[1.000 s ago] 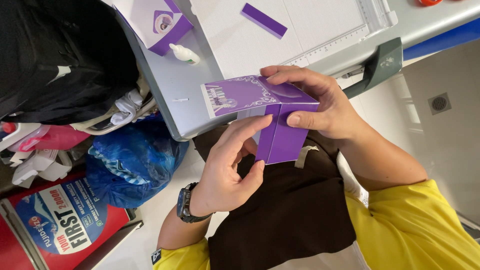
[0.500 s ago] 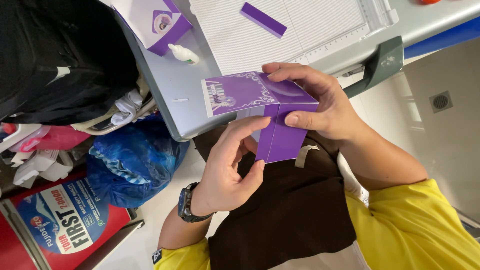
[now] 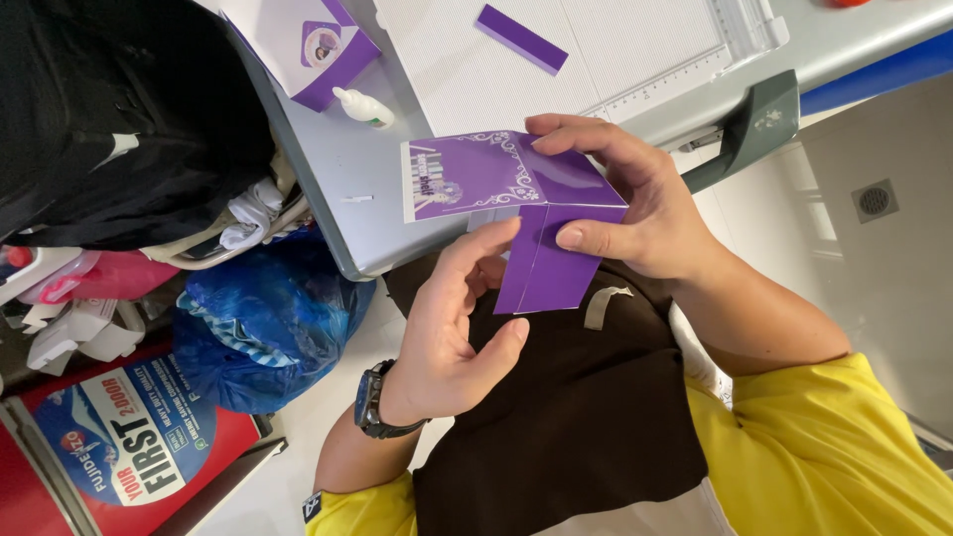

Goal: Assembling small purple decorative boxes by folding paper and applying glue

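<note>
My right hand (image 3: 645,213) grips a purple printed card box piece (image 3: 476,174) at the grey table's front edge, thumb pressed on its folded-down plain purple flap (image 3: 551,273). My left hand (image 3: 447,333), with a dark wristwatch (image 3: 372,402), is spread open beside the flap. Its index fingertip touches the flap's left edge near the fold, and its thumb lies below, apart from the card.
On the grey table (image 3: 338,179) lie a white cutting mat (image 3: 556,50) with a purple strip (image 3: 521,38), a small white glue bottle (image 3: 362,107) and a purple-and-white box (image 3: 318,45). A black bag (image 3: 119,109), a blue plastic bag (image 3: 263,333) and a red poster (image 3: 129,447) sit left.
The left fingers have straightened slightly up along the flap's edge. The card and the right hand stay almost where they were.
</note>
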